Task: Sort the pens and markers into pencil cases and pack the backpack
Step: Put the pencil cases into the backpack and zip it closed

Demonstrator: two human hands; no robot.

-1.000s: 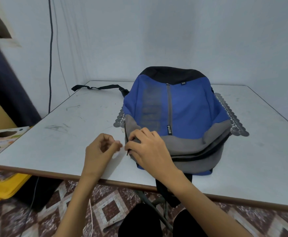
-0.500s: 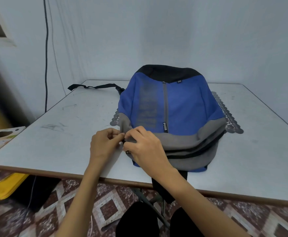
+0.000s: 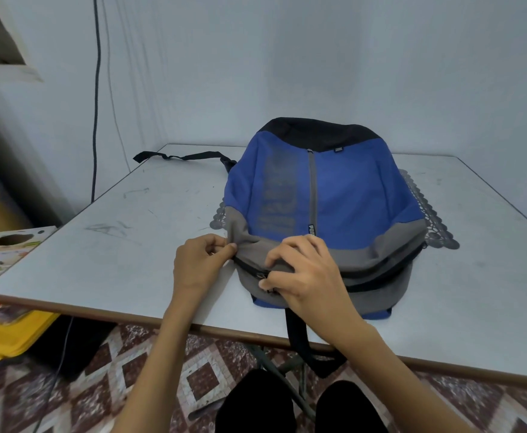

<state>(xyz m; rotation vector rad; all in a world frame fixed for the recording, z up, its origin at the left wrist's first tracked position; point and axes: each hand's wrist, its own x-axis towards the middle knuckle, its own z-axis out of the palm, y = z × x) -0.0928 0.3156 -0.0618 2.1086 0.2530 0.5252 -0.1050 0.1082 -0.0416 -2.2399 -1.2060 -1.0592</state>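
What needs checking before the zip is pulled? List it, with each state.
1. Backpack lies flat on the table: ok.
2. Left hand pinches the backpack's grey edge beside the zip: ok.
3. Right hand grips at the zip: ok.
4. Zip track ahead free of snags: cannot tell, partly under the hand.
5. Everything packed inside: cannot tell, interior hidden.
6. Strap clear of the edge: not ok, it hangs over the table's near edge.
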